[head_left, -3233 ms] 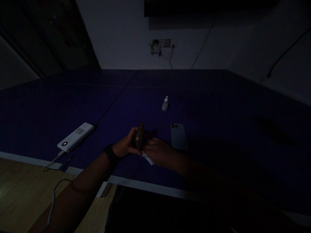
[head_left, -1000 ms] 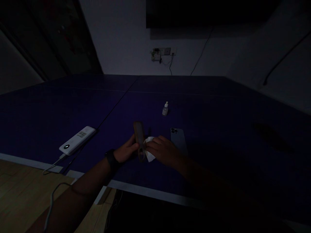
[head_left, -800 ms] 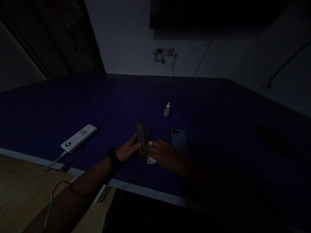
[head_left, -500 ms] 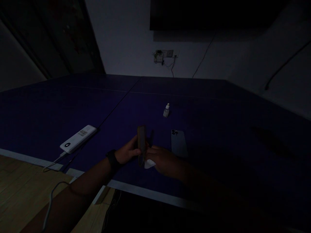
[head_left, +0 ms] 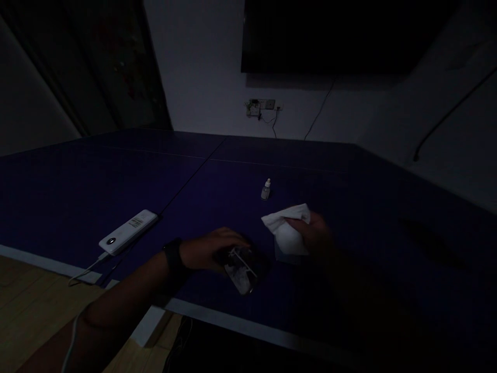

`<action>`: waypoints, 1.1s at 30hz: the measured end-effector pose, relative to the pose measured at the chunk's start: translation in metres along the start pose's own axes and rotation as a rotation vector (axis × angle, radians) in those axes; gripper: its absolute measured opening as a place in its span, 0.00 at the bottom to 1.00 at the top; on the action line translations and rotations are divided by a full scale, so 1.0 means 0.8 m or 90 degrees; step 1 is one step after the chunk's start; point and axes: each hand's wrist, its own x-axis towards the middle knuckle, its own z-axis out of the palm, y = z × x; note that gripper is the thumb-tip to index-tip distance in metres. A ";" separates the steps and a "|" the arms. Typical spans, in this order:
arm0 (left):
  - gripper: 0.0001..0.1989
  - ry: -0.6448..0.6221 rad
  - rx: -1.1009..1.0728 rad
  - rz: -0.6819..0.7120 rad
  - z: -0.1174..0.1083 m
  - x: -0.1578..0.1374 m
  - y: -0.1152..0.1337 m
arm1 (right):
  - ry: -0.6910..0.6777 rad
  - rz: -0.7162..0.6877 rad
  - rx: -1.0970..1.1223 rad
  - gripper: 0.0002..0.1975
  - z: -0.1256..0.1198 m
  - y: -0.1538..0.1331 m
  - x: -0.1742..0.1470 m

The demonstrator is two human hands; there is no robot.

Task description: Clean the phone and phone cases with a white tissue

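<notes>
My left hand [head_left: 207, 249], wearing a dark watch, is closed around a phone [head_left: 241, 272] held tilted over the table. The phone's glossy face catches pale reflections, and its upper end blends into the dark. Pinched in my right hand [head_left: 315, 232] is a crumpled white tissue [head_left: 290, 230], raised to the right of that phone. Beneath the tissue, a second, light blue phone [head_left: 287, 257] lies on the table, mostly covered from view. Beyond both hands stands a small dropper bottle [head_left: 265, 190] with a white top.
A white power bank [head_left: 129, 232] with a cable plugged in lies at the left on the dark blue table [head_left: 186, 207]. A pale cable crosses my left forearm. Behind the table are a wall socket [head_left: 264, 104] and a dark screen [head_left: 330, 36].
My right hand has moved right and up, away from the held phone, bringing the tissue over the phone on the table. My left hand has tipped its phone from upright to slanting, face showing.
</notes>
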 end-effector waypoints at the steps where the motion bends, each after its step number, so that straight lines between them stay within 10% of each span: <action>1: 0.34 -0.040 0.048 0.020 -0.005 0.005 0.002 | 0.006 -0.028 -0.028 0.13 -0.008 -0.005 0.001; 10: 0.40 -0.225 0.243 -0.078 -0.004 0.047 -0.017 | -0.261 -0.495 -0.367 0.16 0.019 0.028 -0.055; 16: 0.45 -0.199 0.273 -0.104 0.001 0.040 -0.030 | -0.345 -0.431 -0.495 0.28 0.044 0.063 -0.107; 23: 0.72 0.116 0.277 -0.185 0.057 -0.007 -0.039 | -0.325 -0.426 -0.490 0.33 0.052 0.075 -0.138; 33: 0.78 0.142 0.282 -0.150 0.066 -0.002 -0.055 | -0.282 -0.342 -0.561 0.31 0.068 0.065 -0.156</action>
